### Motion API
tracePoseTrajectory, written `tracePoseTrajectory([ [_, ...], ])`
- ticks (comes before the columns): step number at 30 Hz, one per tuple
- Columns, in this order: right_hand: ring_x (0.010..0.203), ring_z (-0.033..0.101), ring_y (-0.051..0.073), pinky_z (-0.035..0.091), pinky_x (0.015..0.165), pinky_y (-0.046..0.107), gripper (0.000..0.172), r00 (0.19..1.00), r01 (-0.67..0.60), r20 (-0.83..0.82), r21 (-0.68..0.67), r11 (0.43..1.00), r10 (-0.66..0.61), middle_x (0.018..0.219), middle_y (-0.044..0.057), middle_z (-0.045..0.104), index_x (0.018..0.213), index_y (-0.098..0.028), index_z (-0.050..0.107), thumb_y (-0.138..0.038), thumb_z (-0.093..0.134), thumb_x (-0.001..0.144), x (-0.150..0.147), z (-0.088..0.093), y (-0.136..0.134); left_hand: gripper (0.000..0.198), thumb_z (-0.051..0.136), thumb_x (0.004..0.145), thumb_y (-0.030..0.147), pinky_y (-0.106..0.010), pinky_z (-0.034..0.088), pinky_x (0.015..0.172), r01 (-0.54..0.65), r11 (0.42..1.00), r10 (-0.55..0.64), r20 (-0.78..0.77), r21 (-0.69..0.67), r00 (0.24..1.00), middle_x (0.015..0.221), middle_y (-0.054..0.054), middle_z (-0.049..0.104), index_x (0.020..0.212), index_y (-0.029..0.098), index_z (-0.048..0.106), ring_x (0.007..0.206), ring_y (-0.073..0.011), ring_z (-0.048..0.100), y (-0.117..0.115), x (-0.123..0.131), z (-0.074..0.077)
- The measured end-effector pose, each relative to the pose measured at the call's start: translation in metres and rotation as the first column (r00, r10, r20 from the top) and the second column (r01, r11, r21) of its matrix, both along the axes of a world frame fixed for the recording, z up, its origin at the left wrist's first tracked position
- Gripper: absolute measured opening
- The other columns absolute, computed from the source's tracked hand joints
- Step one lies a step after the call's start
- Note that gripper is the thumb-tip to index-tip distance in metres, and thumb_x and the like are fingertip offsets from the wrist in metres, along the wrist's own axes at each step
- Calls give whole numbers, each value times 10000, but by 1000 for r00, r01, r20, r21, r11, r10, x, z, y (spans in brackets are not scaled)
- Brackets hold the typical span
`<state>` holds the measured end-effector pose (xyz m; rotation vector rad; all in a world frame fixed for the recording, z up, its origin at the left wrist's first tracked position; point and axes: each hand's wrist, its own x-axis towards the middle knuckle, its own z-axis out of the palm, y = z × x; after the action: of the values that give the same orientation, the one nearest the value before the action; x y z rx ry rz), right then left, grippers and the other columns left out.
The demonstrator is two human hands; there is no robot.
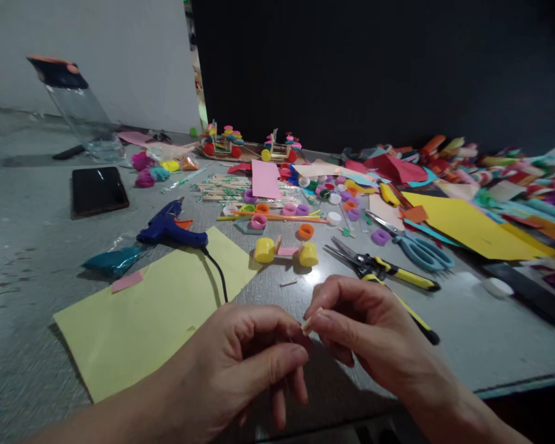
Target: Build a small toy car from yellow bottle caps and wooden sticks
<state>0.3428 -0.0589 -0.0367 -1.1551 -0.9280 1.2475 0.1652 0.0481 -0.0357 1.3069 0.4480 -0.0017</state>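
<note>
Both hands meet low over the table edge: the left hand (245, 357) and right hand (361, 327) pinch one small pale stick piece (308, 324) between closed fingertips. Just beyond lie a yellow paper sheet (152, 314), a blue glue gun (169, 228), a yellow-wheeled axle piece (285, 251) and yellow-handled pliers (383, 271). Farther back, bottle caps (305, 203) and paper scraps litter the grey table (28, 259), with a clear jar (81, 111) standing at far left, its contents unclear.

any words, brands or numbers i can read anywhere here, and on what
None can be read.
The blue glue gun, the dark phone, the scissors and the yellow-handled pliers show no legible marks.
The small stick between left hand and right hand is bare.
</note>
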Motion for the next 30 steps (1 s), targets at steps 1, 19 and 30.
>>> tracePoseTrajectory([
  [1, 534, 430, 31, 331, 466, 137, 165, 1000, 8, -6, 0, 1000, -8, 711, -45, 594, 816, -182, 680, -306, 752, 896, -1, -1, 0, 199, 624, 930, 353, -97, 371, 413, -4, 1000, 4, -1, 8, 1000, 724, 10, 711, 850, 174, 660, 529, -60, 623, -1, 0, -1],
  [19, 590, 469, 30, 365, 509, 127, 140, 993, 14, 118, 61, 998, -22, 723, -57, 603, 783, -168, 693, -212, 820, 821, -6, 4, 4, 241, 596, 928, 336, -109, 352, 391, -130, 965, 108, 105, 226, 989, 635, 17, 675, 755, 179, 656, 501, -65, 594, -2, 5, -6],
  [30, 607, 470, 57, 369, 520, 163, 145, 979, -12, 201, -13, 1000, 14, 739, -50, 579, 864, -205, 683, -333, 719, 921, 2, 5, 0, 313, 594, 939, 417, -115, 367, 415, -146, 965, 131, 81, 216, 988, 603, 25, 645, 760, 179, 688, 500, -64, 587, -2, 5, -6],
])
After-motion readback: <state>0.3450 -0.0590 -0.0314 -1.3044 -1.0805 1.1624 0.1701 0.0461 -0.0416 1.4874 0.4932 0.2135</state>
